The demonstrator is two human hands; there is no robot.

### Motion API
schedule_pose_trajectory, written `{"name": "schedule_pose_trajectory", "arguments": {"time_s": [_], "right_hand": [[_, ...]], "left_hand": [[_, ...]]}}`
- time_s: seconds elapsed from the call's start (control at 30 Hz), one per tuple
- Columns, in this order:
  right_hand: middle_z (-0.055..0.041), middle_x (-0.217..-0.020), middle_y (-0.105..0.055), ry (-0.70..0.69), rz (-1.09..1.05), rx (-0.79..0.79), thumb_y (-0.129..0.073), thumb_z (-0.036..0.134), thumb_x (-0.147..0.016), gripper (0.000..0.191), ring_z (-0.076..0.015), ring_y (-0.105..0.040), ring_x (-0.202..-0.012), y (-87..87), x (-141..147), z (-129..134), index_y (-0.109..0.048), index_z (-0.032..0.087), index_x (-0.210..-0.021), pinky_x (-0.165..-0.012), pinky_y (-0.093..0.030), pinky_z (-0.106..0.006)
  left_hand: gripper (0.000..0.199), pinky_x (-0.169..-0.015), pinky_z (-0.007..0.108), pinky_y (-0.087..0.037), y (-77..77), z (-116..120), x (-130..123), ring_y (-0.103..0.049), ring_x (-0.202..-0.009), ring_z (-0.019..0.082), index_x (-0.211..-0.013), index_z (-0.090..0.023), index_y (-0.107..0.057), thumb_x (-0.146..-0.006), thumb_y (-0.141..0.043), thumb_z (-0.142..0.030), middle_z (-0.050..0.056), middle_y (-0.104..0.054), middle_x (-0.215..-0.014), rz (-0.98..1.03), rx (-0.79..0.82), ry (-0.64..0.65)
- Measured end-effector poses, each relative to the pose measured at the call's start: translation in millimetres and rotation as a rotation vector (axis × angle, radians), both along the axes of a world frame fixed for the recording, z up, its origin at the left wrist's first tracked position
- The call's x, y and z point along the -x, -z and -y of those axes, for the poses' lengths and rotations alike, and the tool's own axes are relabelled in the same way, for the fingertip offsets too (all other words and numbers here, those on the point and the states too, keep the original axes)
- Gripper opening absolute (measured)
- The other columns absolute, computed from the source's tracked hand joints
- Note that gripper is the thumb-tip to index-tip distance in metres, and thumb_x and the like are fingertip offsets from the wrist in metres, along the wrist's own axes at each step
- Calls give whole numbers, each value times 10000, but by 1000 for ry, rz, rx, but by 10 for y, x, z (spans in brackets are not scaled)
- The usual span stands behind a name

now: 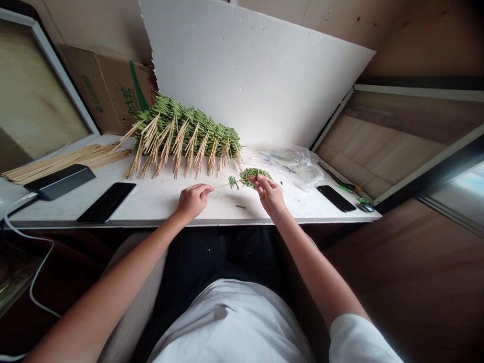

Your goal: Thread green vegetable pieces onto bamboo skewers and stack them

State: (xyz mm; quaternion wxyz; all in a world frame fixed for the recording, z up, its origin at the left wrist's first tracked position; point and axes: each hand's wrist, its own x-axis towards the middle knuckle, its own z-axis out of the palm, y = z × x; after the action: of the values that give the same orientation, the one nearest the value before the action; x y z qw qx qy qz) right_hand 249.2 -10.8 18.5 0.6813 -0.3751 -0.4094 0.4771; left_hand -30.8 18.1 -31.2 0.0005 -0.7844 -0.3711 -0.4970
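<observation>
A thin wooden skewer runs between my hands over the white table, with several short green pieces threaded crosswise on it. My left hand is closed on the skewer's left end. At the right, my right hand pinches near the other end, its fingertips partly over a small heap of cut green pieces. Whether a green piece is between those fingertips is too small to tell. One loose green piece lies near the table's front edge.
Behind stands a large stack of filled skewers. Bare skewers, a black box and a phone lie left. On the right are a clear plastic bag, another phone and a mouse.
</observation>
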Motion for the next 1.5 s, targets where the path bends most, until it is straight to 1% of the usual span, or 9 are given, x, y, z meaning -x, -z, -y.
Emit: {"name": "schedule_pose_trajectory", "arguments": {"time_s": [0.2,0.43,0.53,0.63,0.8,0.93,1.17,1.33,1.5], "right_hand": [[-60,-983,-833,15,-10,18,-917,358,-748,221,-253,-780,-1092,26,-11,-25,-808,224,-885,-989,-634,-354],[-42,-933,-838,-2,-34,0,-965,376,-674,276,-240,-789,-1038,46,-29,-38,-833,215,-856,-1048,-606,-344],[-44,-931,-840,0,-12,-5,-977,389,-658,296,-251,-790,-1031,37,-30,-23,-833,215,-850,-1056,-606,-372],[-54,-955,-841,-12,21,6,-973,392,-674,293,-269,-784,-1064,21,-34,-6,-829,219,-862,-1021,-624,-392],[-69,-967,-839,-56,65,14,-954,408,-711,289,-263,-779,-1081,-29,-48,15,-829,205,-875,-1018,-620,-370],[-68,-965,-837,-48,64,-8,-980,444,-690,350,-251,-782,-1056,-62,-40,23,-825,206,-895,-1014,-619,-378],[-79,-1006,-836,-6,89,-10,-949,507,-731,399,-270,-778,-1089,-18,-33,29,-815,222,-976,-879,-647,-369],[-57,-994,-826,31,126,-14,-906,530,-767,364,-245,-757,-1086,22,-55,10,-804,229,-944,-782,-630,-307],[-45,-984,-810,35,194,-51,-888,547,-779,365,-231,-742,-1061,48,-61,-7,-815,229,-941,-737,-630,-288]], "left_hand": [[241,-687,299,-546,-7,-1,-2,-749,-729,213,-916,-193,-794,-1003,-570,-214,62,-800,-817,18,13,2],[258,-690,298,-553,2,-5,2,-746,-739,213,-905,-202,-796,-1003,-557,-215,62,-806,-836,-2,0,-4],[257,-697,304,-555,7,-9,5,-750,-754,218,-903,-200,-794,-995,-555,-195,64,-811,-856,-14,-3,-2],[256,-697,310,-558,12,-11,7,-754,-759,223,-898,-200,-794,-985,-554,-176,65,-815,-869,-17,-9,3],[256,-705,307,-567,14,-10,5,-762,-780,224,-896,-205,-795,-960,-554,-145,62,-818,-876,-26,-6,-3],[253,-704,305,-562,3,-5,2,-758,-769,218,-909,-202,-794,-981,-554,-168,60,-813,-863,-9,1,3],[246,-706,308,-554,5,-4,-6,-756,-767,219,-916,-201,-793,-998,-562,-175,66,-806,-860,19,-6,44],[248,-732,315,-573,22,-11,-8,-760,-787,225,-917,-208,-795,-963,-566,-126,61,-810,-881,-16,-4,51],[262,-739,317,-581,39,-20,1,-769,-799,230,-916,-206,-800,-923,-571,-78,57,-817,-895,-33,-14,44]]}}
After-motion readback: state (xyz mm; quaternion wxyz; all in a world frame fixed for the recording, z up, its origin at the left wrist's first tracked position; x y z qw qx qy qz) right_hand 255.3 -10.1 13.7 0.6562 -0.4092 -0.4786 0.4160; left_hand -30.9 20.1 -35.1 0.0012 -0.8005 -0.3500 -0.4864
